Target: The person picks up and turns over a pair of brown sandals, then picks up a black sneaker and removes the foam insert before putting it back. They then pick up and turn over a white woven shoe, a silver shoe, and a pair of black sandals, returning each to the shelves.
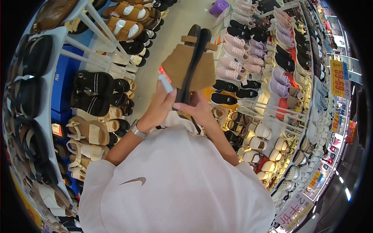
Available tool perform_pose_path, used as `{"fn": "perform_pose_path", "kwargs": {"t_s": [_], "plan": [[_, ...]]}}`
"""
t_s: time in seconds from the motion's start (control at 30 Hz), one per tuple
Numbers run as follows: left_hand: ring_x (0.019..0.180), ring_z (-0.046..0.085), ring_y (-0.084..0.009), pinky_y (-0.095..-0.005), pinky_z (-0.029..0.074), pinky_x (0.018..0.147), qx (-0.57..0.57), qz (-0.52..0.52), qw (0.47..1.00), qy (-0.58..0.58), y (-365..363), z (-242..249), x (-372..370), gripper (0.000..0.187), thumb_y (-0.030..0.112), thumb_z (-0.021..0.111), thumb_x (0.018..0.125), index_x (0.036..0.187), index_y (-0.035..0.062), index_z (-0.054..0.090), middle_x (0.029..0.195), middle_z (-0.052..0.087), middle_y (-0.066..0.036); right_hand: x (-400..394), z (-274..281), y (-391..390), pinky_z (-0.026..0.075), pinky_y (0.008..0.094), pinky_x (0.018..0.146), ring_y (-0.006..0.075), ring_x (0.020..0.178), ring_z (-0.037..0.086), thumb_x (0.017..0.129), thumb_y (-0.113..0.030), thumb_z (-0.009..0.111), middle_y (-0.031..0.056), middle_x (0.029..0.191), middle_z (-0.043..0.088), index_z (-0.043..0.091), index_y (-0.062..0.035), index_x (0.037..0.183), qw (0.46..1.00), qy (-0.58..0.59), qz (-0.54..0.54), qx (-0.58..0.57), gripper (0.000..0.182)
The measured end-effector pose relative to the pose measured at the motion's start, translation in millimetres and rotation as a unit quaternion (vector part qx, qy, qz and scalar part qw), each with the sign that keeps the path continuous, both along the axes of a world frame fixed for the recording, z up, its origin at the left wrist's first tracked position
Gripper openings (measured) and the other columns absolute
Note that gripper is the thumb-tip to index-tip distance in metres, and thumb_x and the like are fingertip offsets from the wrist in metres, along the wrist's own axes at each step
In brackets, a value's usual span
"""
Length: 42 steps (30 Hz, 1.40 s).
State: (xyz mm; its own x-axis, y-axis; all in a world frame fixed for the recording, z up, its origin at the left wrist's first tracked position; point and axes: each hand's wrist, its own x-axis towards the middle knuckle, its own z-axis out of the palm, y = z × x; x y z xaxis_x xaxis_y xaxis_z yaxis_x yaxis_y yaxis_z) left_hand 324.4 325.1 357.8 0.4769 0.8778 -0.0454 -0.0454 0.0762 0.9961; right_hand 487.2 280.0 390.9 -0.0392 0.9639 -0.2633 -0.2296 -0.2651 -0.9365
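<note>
A pair of brown sandals with dark soles (pixel 193 64) is held upright, sole to sole, in front of my chest. My left hand (pixel 162 100) grips the pair low on its left side, by a red and grey tag (pixel 165 79). On the lower right side, my right hand (pixel 197 105) has its fingers pressed round the heel end. Wide brown cardboard-like pieces or straps flare out to both sides of the soles; which they are I cannot tell. A silver watch (pixel 138 129) is on my left wrist.
Left, a white rack (pixel 58 46) holds black, tan and cream sandals, with a blue box (pixel 64 83) among them. Right, shelves carry pink sneakers (pixel 236 48), black shoes and woven slippers (pixel 258 143). A purple stool (pixel 219 7) stands on the aisle floor (pixel 155 73).
</note>
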Motion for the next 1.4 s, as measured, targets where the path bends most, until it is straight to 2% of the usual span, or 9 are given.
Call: {"fn": "perform_pose_path", "kwargs": {"t_s": [0.1,0.33,0.5,0.6,0.8,1.0,1.07,1.17,1.4], "plan": [[0.123,0.053,-0.0209,-0.0307,0.050,0.088,-0.014,-0.041,0.999,-0.026,28.0,0.3,-4.3,0.037,0.021,0.058,0.101,0.127,-0.0045,0.057,0.136,0.046,-0.009,10.6,6.3,23.3,0.054,0.0350,0.086,0.0225,0.114,0.058,0.083,-0.009,0.078,0.0114,0.122,0.057,0.043,0.0007,0.134,0.997,0.045,-0.017,-0.053,0.063],[0.105,0.065,-0.0196,-0.0364,0.057,0.081,-0.279,0.140,0.930,-0.192,61.3,-2.5,16.9,0.016,0.013,0.064,0.097,0.109,0.0028,0.058,0.110,0.063,-0.007,28.4,7.4,59.5,0.049,0.0349,0.096,0.0205,0.110,0.059,0.086,-0.018,0.076,0.0142,0.122,0.060,0.045,0.0039,0.129,0.988,0.108,-0.021,-0.108,0.057],[0.087,0.059,-0.0146,-0.0375,0.049,0.072,-0.400,-0.036,0.869,-0.288,94.3,-29.4,26.8,0.011,0.016,0.065,0.097,0.103,0.0096,0.058,0.095,0.061,-0.001,40.7,-13.6,77.4,0.053,0.0347,0.090,0.0193,0.104,0.060,0.087,-0.020,0.075,0.0114,0.116,0.060,0.047,0.0006,0.131,0.987,0.112,0.026,-0.109,0.056],[0.088,0.059,-0.0144,-0.0373,0.050,0.076,-0.391,-0.019,0.881,-0.267,112.0,-29.9,38.1,0.009,0.015,0.064,0.098,0.101,0.0087,0.059,0.094,0.061,-0.001,51.0,-15.4,96.8,0.059,0.0378,0.074,0.0239,0.092,0.067,0.088,-0.028,0.075,0.0126,0.110,0.060,0.044,0.0013,0.132,0.990,0.118,0.038,-0.061,0.061],[0.103,0.062,-0.0178,-0.0381,0.052,0.091,-0.337,0.014,0.911,-0.239,147.0,-16.3,64.8,0.027,0.013,0.065,0.096,0.120,0.0074,0.056,0.112,0.064,-0.004,87.6,-14.9,143.4,0.057,0.0287,0.067,0.0145,0.091,0.062,0.087,-0.020,0.075,0.0104,0.115,0.058,0.039,-0.0024,0.146,0.986,0.115,0.087,-0.084,0.071],[0.102,0.066,-0.0142,-0.0320,0.057,0.086,-0.246,0.107,0.961,-0.066,191.4,2.8,93.6,0.029,0.006,0.069,0.092,0.119,0.0047,0.059,0.111,0.067,-0.004,131.5,-33.1,185.5,0.047,0.0345,0.098,0.0225,0.113,0.056,0.087,-0.018,0.075,0.0134,0.128,0.055,0.036,0.0042,0.147,0.984,-0.108,-0.013,0.145,0.075],[0.104,0.065,-0.0150,-0.0310,0.056,0.081,-0.245,0.105,0.960,-0.082,204.4,5.5,106.0,0.029,0.003,0.071,0.089,0.116,0.0082,0.061,0.111,0.066,-0.003,153.7,-44.8,194.6,0.039,0.0354,0.105,0.0267,0.119,0.053,0.092,-0.017,0.068,0.0161,0.127,0.056,0.042,0.0077,0.141,0.975,-0.188,-0.055,0.109,0.061],[0.105,0.066,-0.0156,-0.0301,0.056,0.082,-0.211,0.152,0.961,-0.092,216.9,-1.4,132.9,0.039,0.005,0.067,0.093,0.128,0.0077,0.052,0.123,0.063,-0.006,179.1,-27.1,226.3,0.041,0.0343,0.100,0.0278,0.112,0.056,0.097,-0.014,0.059,0.0173,0.119,0.058,0.052,0.0077,0.129,0.936,-0.279,-0.102,0.187,0.039],[0.123,0.057,-0.0176,-0.0325,0.048,0.102,-0.151,0.177,0.967,-0.100,248.1,19.9,191.5,0.061,-0.002,0.069,0.088,0.141,0.0016,0.038,0.135,0.056,-0.010,224.5,-14.3,255.4,0.041,0.0327,0.099,0.0210,0.112,0.052,0.099,-0.009,0.057,0.0158,0.127,0.051,0.041,0.0024,0.132,0.950,-0.184,-0.174,0.181,0.038]]}}
